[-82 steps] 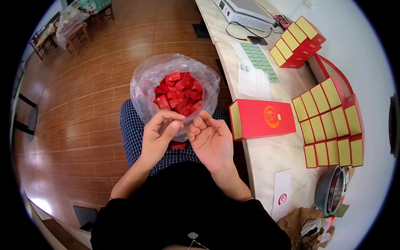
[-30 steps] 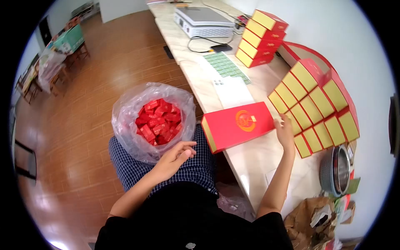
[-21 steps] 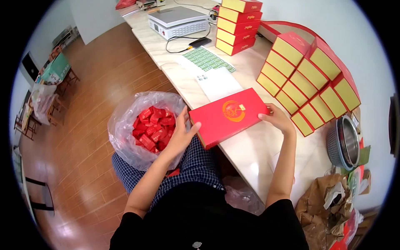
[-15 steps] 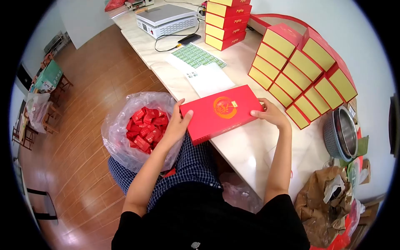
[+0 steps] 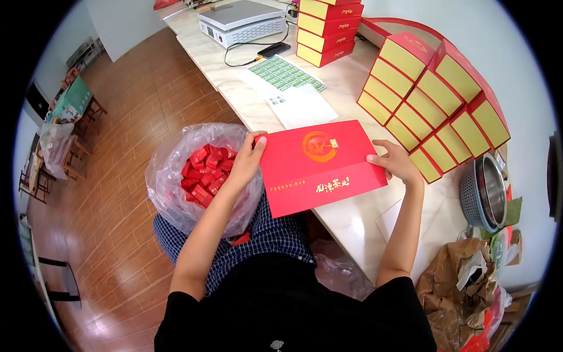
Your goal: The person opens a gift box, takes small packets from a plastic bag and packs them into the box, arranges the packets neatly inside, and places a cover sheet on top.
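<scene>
Between my two hands is a red gift box (image 5: 328, 167) with a round gold emblem and gold lettering, its lettered side tipped toward me. My left hand (image 5: 251, 158) grips its left end, thumb on the top face. At the right end my right hand (image 5: 397, 162) holds on, thumb on top and fingers curled behind and under the edge. On my lap, left of the box, sits a clear plastic bag (image 5: 167, 176) full of small red packets (image 5: 205, 173).
Yellow-sided red boxes (image 5: 431, 97) are stacked on the table (image 5: 346, 217) at right, with another stack (image 5: 328, 35) behind. Further back are a grey-topped device (image 5: 240, 20), a phone (image 5: 274, 50), green label sheets (image 5: 287, 74) and white paper (image 5: 302, 107). Basins (image 5: 482, 190) and brown paper (image 5: 454, 273) lie at right.
The red box has been tilted so that its lettered front side faces up toward me. Both hands stay on its ends, and the view has shifted slightly.
</scene>
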The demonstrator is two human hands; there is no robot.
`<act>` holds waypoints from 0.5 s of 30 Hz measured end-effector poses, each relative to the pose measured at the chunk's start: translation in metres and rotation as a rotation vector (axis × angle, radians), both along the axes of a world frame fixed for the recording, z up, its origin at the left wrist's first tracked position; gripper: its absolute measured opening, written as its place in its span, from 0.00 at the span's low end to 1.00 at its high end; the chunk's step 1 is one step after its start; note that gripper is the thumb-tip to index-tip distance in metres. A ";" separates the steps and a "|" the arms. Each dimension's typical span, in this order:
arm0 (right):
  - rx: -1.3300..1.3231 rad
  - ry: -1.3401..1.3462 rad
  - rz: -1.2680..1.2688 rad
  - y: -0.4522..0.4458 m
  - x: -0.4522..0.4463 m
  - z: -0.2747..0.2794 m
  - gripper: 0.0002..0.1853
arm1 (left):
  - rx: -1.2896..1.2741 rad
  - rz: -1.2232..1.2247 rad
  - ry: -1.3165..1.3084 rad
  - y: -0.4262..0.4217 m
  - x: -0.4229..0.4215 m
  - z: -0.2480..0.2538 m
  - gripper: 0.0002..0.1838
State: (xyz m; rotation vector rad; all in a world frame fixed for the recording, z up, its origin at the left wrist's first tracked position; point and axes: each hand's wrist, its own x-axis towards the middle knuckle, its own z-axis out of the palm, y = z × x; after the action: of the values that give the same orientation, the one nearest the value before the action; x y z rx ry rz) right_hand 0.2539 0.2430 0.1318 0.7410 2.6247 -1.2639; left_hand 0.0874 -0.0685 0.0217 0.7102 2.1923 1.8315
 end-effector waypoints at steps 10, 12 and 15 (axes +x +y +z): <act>-0.997 0.943 0.009 0.015 -0.012 -0.014 0.29 | 0.203 -0.086 0.012 0.001 0.006 0.006 0.27; -1.011 0.985 0.000 0.006 -0.018 -0.016 0.28 | 0.159 -0.020 0.052 0.011 0.006 0.013 0.25; -1.000 1.021 0.042 0.004 -0.030 -0.031 0.27 | 0.129 0.103 0.079 0.022 -0.005 0.018 0.23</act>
State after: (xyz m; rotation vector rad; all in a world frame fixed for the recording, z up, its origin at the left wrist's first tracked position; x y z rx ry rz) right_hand 0.2237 0.2467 0.1012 -0.2172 1.8682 -3.0903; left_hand 0.0819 -0.0468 0.0393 0.7178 2.2136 2.0452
